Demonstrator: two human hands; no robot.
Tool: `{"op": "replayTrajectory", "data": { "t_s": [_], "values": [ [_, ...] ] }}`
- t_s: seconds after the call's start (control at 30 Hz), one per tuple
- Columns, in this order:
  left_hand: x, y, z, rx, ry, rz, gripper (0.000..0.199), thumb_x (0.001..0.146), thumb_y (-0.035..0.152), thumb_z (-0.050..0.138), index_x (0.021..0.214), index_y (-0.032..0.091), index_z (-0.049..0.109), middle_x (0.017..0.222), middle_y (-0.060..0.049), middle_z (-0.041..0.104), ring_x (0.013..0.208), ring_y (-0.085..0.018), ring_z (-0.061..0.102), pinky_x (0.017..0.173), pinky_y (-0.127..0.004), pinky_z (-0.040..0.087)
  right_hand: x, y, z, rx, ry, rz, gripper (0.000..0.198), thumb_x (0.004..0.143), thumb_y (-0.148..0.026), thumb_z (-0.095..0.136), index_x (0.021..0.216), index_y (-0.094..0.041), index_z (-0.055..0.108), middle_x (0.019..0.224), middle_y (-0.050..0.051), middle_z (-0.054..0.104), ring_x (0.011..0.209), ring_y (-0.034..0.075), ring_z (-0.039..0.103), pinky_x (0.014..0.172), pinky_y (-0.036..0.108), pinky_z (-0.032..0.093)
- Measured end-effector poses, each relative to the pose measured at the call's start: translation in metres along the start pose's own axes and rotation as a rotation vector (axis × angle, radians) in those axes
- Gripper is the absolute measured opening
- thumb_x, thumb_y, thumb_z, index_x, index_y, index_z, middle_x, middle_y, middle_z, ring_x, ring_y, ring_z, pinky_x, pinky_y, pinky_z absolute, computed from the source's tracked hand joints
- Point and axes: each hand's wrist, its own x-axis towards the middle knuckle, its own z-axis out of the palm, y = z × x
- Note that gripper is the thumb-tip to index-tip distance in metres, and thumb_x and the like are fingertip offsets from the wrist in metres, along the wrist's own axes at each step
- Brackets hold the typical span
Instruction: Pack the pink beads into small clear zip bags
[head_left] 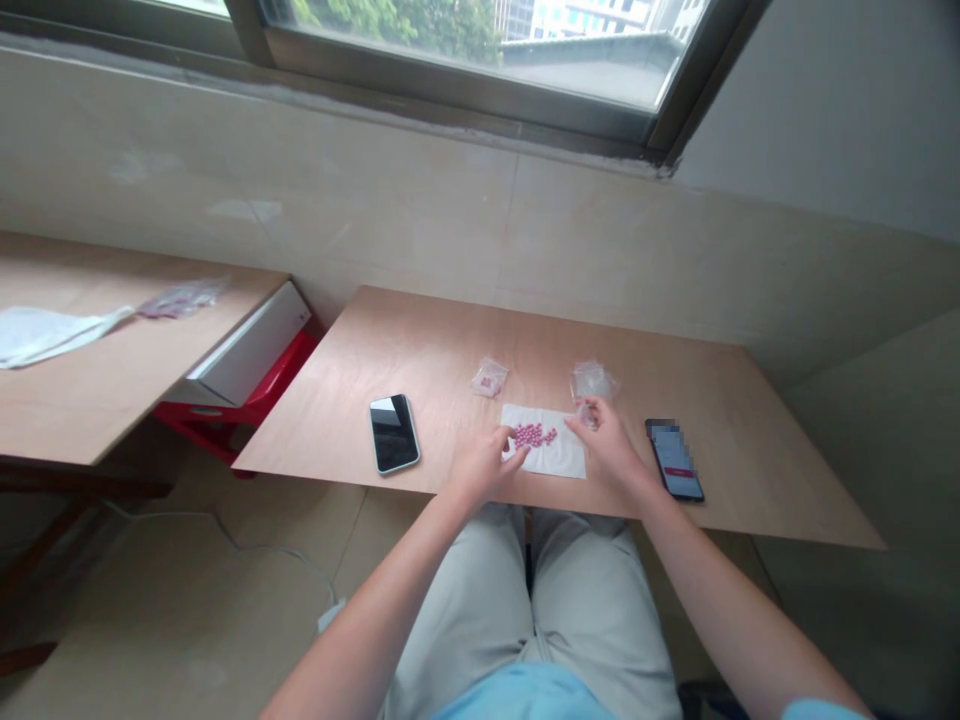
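A loose cluster of small pink beads [529,435] lies on a white sheet [564,460] at the table's front. At the left edge of the sheet, my left hand [481,466] has its thumb and forefinger apart beside the beads, with nothing visible between them. Over the sheet's right edge, my right hand [611,442] pinches a small clear plastic bag [587,416]. Behind that hand is a pile of clear plastic bags [592,380]. Another small clear bag with a few pink beads in it [489,378] rests behind the sheet on the left.
A phone with a dark screen [394,434] lies left of my hands, and a lit phone [675,460] lies to the right. On the left, a second table [82,400] carries white cloth or paper and a plastic bag. A red stool [262,395] stands between the tables.
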Motion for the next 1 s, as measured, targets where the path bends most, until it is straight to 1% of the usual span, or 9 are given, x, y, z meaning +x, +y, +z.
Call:
{"op": "replayTrajectory", "data": {
  "t_s": [0.1, 0.2, 0.33, 0.53, 0.67, 0.77, 0.83, 0.93, 1.0],
  "values": [
    [-0.005, 0.023, 0.01, -0.227, -0.105, 0.09, 0.041, 0.092, 0.052, 0.059, 0.119, 0.021, 0.063, 0.103, -0.007, 0.071, 0.088, -0.02, 0.066, 0.074, -0.029, 0.048, -0.03, -0.012, 0.025, 0.154, -0.129, 0.07, 0.04, 0.081, -0.057, 0.07, 0.096, -0.023, 0.055, 0.09, 0.003, 0.065, 0.083, 0.021, 0.063, 0.075, 0.032, 0.052],
    [-0.009, 0.035, 0.022, -0.271, -0.163, 0.097, 0.028, 0.094, 0.042, 0.058, 0.108, 0.019, 0.065, 0.096, -0.007, 0.071, 0.083, -0.02, 0.065, 0.069, -0.028, 0.045, -0.049, -0.014, 0.037, 0.324, -0.147, 0.135, 0.04, 0.081, -0.057, 0.071, 0.091, -0.023, 0.054, 0.089, 0.002, 0.065, 0.08, 0.02, 0.063, 0.076, 0.031, 0.053],
    [-0.009, 0.038, 0.026, -0.156, -0.156, 0.071, 0.015, 0.094, 0.028, 0.051, 0.088, 0.02, 0.062, 0.082, -0.006, 0.069, 0.076, -0.02, 0.063, 0.064, -0.027, 0.041, -0.063, -0.006, 0.026, 0.326, -0.151, 0.162, 0.044, 0.077, -0.059, 0.076, 0.095, -0.023, 0.057, 0.086, 0.001, 0.064, 0.074, 0.018, 0.061, 0.069, 0.03, 0.051],
    [-0.016, 0.037, 0.018, 0.165, -0.147, 0.007, 0.015, 0.095, 0.024, 0.047, 0.091, 0.022, 0.061, 0.083, -0.008, 0.069, 0.077, -0.024, 0.066, 0.065, -0.029, 0.04, -0.085, 0.009, 0.001, 0.364, -0.314, 0.218, 0.04, 0.078, -0.058, 0.076, 0.092, -0.022, 0.066, 0.082, 0.001, 0.068, 0.072, 0.018, 0.063, 0.07, 0.032, 0.053],
    [-0.023, 0.036, 0.022, 0.324, -0.187, -0.028, 0.018, 0.097, 0.027, 0.047, 0.093, 0.021, 0.062, 0.088, -0.012, 0.069, 0.078, -0.026, 0.067, 0.068, -0.033, 0.044, -0.093, 0.017, 0.0, 0.396, -0.314, 0.322, 0.048, 0.074, -0.063, 0.076, 0.097, -0.02, 0.071, 0.082, 0.004, 0.072, 0.071, 0.02, 0.067, 0.071, 0.036, 0.056],
    [-0.027, 0.035, 0.024, 0.352, -0.206, -0.002, 0.016, 0.096, 0.027, 0.048, 0.098, 0.02, 0.062, 0.096, -0.013, 0.068, 0.086, -0.027, 0.067, 0.073, -0.034, 0.047, -0.094, 0.019, -0.001, 0.397, -0.375, 0.323, 0.049, 0.076, -0.063, 0.075, 0.098, -0.02, 0.073, 0.08, 0.004, 0.073, 0.067, 0.019, 0.067, 0.066, 0.034, 0.055],
    [-0.028, 0.035, 0.021, 0.341, -0.196, 0.06, 0.019, 0.093, 0.023, 0.052, 0.109, 0.02, 0.061, 0.107, -0.013, 0.066, 0.097, -0.027, 0.065, 0.08, -0.036, 0.049, -0.093, 0.019, -0.004, 0.418, -0.441, 0.303, 0.044, 0.08, -0.061, 0.073, 0.092, -0.019, 0.072, 0.075, 0.004, 0.072, 0.063, 0.017, 0.065, 0.06, 0.031, 0.052],
    [-0.029, 0.04, 0.015, 0.28, -0.182, 0.214, 0.046, 0.088, 0.019, 0.058, 0.134, 0.02, 0.051, 0.129, -0.015, 0.058, 0.118, -0.029, 0.057, 0.098, -0.041, 0.046, -0.094, 0.017, -0.006, 0.477, -0.481, 0.291, 0.038, 0.085, -0.055, 0.072, 0.087, -0.018, 0.068, 0.071, 0.003, 0.071, 0.059, 0.015, 0.064, 0.055, 0.027, 0.049],
    [-0.03, 0.046, 0.014, 0.206, -0.197, 0.321, 0.058, 0.088, 0.024, 0.062, 0.143, 0.022, 0.044, 0.14, -0.015, 0.052, 0.129, -0.03, 0.051, 0.107, -0.044, 0.042, -0.096, 0.016, -0.004, 0.519, -0.462, 0.298, 0.036, 0.084, -0.052, 0.074, 0.089, -0.018, 0.064, 0.068, 0.001, 0.07, 0.059, 0.015, 0.064, 0.054, 0.025, 0.048]
  ]
}}
